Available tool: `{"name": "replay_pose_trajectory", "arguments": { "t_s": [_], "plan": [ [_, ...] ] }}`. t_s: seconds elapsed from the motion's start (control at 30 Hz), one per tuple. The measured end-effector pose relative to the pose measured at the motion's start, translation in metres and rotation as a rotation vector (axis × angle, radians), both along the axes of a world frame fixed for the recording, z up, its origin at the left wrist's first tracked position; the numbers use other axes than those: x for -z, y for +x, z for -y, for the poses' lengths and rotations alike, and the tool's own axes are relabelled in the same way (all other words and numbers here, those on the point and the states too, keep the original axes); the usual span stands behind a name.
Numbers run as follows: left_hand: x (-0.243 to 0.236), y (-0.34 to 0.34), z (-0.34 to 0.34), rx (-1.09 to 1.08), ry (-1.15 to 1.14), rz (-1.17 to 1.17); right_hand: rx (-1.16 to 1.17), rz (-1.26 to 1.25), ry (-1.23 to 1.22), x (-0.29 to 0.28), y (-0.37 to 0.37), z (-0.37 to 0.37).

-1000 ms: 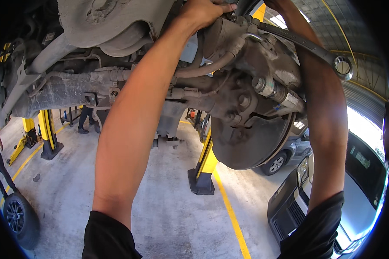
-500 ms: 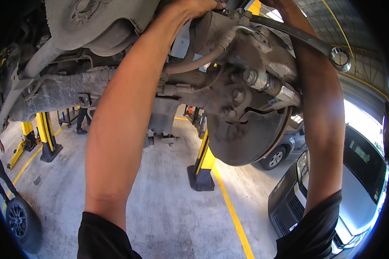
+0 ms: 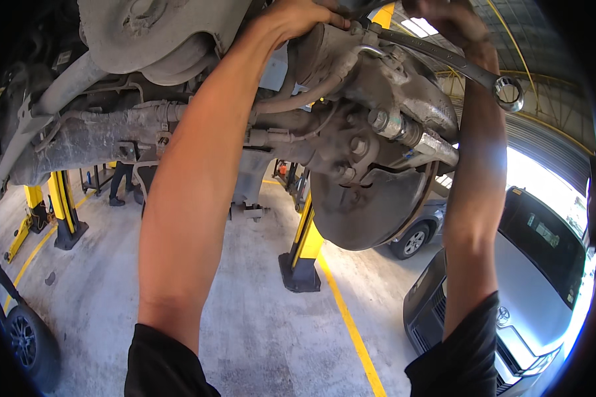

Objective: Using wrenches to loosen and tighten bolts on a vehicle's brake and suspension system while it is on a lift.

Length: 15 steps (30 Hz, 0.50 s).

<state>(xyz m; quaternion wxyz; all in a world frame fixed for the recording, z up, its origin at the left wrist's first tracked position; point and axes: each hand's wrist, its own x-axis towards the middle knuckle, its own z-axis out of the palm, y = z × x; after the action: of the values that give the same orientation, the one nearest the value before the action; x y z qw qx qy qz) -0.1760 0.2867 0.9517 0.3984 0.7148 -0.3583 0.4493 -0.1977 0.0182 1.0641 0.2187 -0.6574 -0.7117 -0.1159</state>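
Overhead, my left hand (image 3: 302, 18) is at the top of the dusty steering knuckle (image 3: 357, 79), its fingers closed together beside a bolt end; what they hold is hidden. A combination wrench (image 3: 444, 58) slants from that bolt down to the right, its ring end (image 3: 509, 93) free in front of my right forearm. My right hand (image 3: 453, 20), smeared by motion and partly cut off by the upper edge, has curled fingers above the wrench. A dark bar (image 3: 367, 8) runs between the hands; its ends cannot be made out. Below hangs the brake dust shield (image 3: 367, 208).
A hose (image 3: 304, 98), suspension arm (image 3: 66, 89) and underbody parts crowd the left. Yellow lift posts (image 3: 304, 245) stand on the floor. A silver vehicle (image 3: 530, 264) is parked at right. A loose wheel (image 3: 30, 344) stands lower left, near another person's legs.
My right hand has come lower into view, and its forearm has shifted left. The wrench's ring end appears slightly further left. My left hand stays by the bolt, showing more fully.
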Motion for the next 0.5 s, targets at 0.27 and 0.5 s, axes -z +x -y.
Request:
{"name": "replay_pose_trajectory", "arguments": {
  "t_s": [0.27,0.5],
  "plan": [
    [-0.004,0.007,0.01,0.098,-0.027,-0.009,0.09,0.059,-0.185,0.009,-0.031,-0.016],
    [-0.001,0.01,0.011,0.188,-0.092,0.086,-0.071,-0.146,0.259,0.009,-0.009,-0.038]
  ]
}}
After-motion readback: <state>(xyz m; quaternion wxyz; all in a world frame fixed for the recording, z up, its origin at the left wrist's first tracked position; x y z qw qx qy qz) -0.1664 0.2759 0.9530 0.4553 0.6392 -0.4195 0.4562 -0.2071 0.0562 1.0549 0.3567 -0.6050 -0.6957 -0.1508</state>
